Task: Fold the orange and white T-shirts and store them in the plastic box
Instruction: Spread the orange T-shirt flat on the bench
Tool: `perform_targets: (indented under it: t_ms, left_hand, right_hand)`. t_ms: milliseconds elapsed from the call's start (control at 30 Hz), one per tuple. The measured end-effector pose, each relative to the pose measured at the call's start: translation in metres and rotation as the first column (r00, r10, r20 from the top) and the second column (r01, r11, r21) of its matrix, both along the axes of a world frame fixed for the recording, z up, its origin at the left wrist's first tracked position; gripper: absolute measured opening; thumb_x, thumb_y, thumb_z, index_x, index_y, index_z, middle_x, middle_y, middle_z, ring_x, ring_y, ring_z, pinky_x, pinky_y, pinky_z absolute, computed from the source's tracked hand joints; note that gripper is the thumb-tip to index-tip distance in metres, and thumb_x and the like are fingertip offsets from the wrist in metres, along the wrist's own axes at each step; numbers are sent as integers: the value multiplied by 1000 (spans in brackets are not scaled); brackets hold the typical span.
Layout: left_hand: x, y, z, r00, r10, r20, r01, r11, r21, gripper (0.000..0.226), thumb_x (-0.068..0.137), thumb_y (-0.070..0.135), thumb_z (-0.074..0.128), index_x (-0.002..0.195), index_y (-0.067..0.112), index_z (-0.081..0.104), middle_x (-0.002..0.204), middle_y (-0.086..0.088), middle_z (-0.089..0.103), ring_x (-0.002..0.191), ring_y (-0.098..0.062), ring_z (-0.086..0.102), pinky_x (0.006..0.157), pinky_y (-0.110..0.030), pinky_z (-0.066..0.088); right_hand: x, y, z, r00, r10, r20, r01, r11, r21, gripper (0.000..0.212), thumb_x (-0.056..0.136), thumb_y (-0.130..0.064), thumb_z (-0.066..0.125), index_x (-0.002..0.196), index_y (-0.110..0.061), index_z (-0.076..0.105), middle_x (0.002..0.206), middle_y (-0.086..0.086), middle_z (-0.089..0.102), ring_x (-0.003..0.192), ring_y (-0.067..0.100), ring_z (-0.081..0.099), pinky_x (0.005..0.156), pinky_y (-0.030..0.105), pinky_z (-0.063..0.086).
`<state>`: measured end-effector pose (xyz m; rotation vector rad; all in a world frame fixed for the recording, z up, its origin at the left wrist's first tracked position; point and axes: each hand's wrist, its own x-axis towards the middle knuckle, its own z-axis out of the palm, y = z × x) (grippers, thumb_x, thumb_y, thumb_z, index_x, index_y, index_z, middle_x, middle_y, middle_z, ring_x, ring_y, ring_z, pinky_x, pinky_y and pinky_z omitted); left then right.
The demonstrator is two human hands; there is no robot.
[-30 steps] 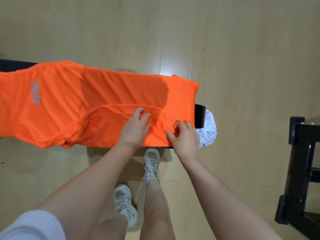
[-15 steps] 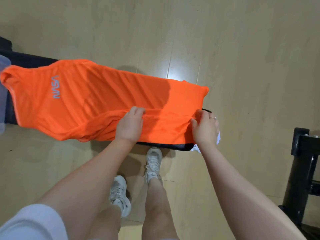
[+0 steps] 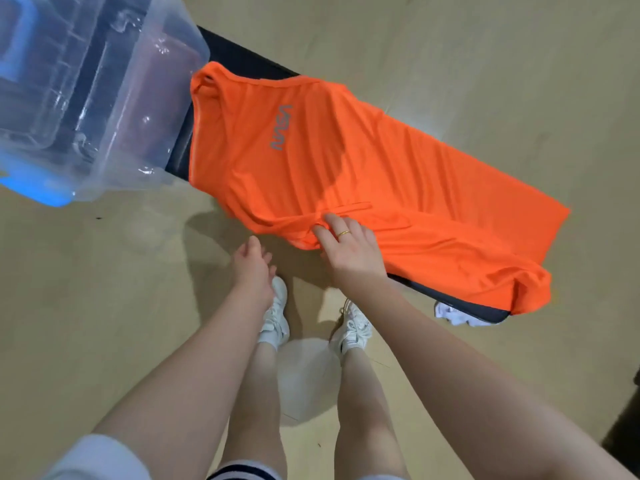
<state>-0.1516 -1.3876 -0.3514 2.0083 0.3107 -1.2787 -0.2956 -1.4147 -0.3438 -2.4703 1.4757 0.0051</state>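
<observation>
The orange T-shirt (image 3: 346, 161) lies spread lengthwise on a black bench (image 3: 242, 62), collar toward the box and logo facing up. My right hand (image 3: 349, 249) is at the shirt's near edge, its fingertips pinching bunched fabric by the folded-in sleeve. Off the shirt, my left hand (image 3: 251, 268) hovers over the floor beside the bench, fingers loosely curled and holding nothing. The clear plastic box (image 3: 104, 98) with blue parts sits on the bench's left end, just beyond the collar. A bit of the white T-shirt (image 3: 457, 315) shows under the bench's right end.
Light wooden floor surrounds the bench. My legs and white sneakers (image 3: 277, 317) stand right against the bench's near side. A dark object (image 3: 623, 434) sits at the right edge of the view.
The view swung left and the plastic box came into sight. My left hand let go of the shirt and drew back off the bench. My right hand slid left along the near edge to the sleeve.
</observation>
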Motion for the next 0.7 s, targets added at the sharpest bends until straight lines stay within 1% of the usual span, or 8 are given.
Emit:
perform_targets:
  t_ms: [100, 167, 233, 367, 467, 567, 633, 700]
  left_hand:
    - [23, -11, -15, 938, 212, -274, -229, 973, -31, 48, 97, 42, 34, 138, 16, 36, 136, -6, 48, 129, -20, 44, 96, -35, 36]
    - [37, -21, -18, 914, 243, -325, -276, 959, -60, 46, 96, 43, 37, 135, 18, 41, 131, -3, 54, 127, -19, 47, 93, -33, 38]
    - [46, -29, -19, 917, 192, -349, -227, 972, -63, 37, 95, 41, 43, 125, 19, 48, 110, 4, 62, 118, -17, 54, 88, -30, 41]
    - [59, -38, -15, 914, 74, -398, -53, 997, 63, 39, 91, 42, 50, 122, 18, 49, 113, -3, 53, 97, -16, 51, 92, -40, 37]
    - [61, -47, -9, 853, 172, -492, -147, 985, 91, 34, 93, 40, 47, 113, 13, 49, 97, -9, 52, 96, -22, 49, 90, -42, 40]
    - [61, -49, 1, 823, 321, -470, -289, 947, 141, 21, 91, 32, 53, 97, 12, 50, 78, -2, 50, 80, -13, 52, 72, -25, 46]
    - [65, -47, 10, 813, 396, -427, -367, 918, 152, 15, 92, 23, 55, 82, 12, 51, 72, 1, 47, 66, -8, 47, 58, -18, 42]
    - [72, -49, 20, 854, 397, -337, -384, 917, 109, 8, 91, 15, 55, 84, 13, 51, 69, 2, 48, 57, -4, 48, 49, -14, 41]
  right_hand:
    - [10, -13, -8, 995, -3, -98, -3, 998, -60, 37, 71, -22, 66, 108, -21, 64, 98, 0, 68, 89, 23, 49, 70, 32, 26]
    - [13, -23, -9, 989, -16, -150, 12, 999, -31, 31, 69, -25, 71, 99, -21, 66, 83, 1, 67, 78, 26, 59, 67, 32, 24]
    - [14, -30, -6, 990, -55, -133, 61, 997, 39, 17, 72, -29, 61, 85, -19, 66, 76, 3, 65, 73, 28, 60, 67, 32, 24]
    - [16, -35, 12, 966, -240, 93, 184, 896, 405, 18, 83, -26, 54, 93, -13, 60, 91, 6, 62, 92, 30, 54, 78, 38, 36]
    - [18, -45, 26, 879, -420, 226, 235, 794, 561, 12, 88, -19, 55, 94, -8, 57, 76, -3, 54, 73, 18, 51, 67, 25, 33]
    - [17, -57, 30, 799, -553, 237, 331, 733, 595, 7, 88, -12, 58, 95, -9, 58, 67, -10, 51, 58, 4, 46, 59, 11, 34]
    - [18, -62, 31, 780, -586, 218, 375, 717, 587, 8, 87, -13, 60, 94, -10, 60, 68, -16, 50, 63, 6, 47, 60, 5, 34]
    - [21, -67, 32, 767, -602, 222, 389, 712, 585, 9, 87, -13, 61, 94, -9, 61, 69, -16, 51, 69, 12, 48, 60, 7, 34]
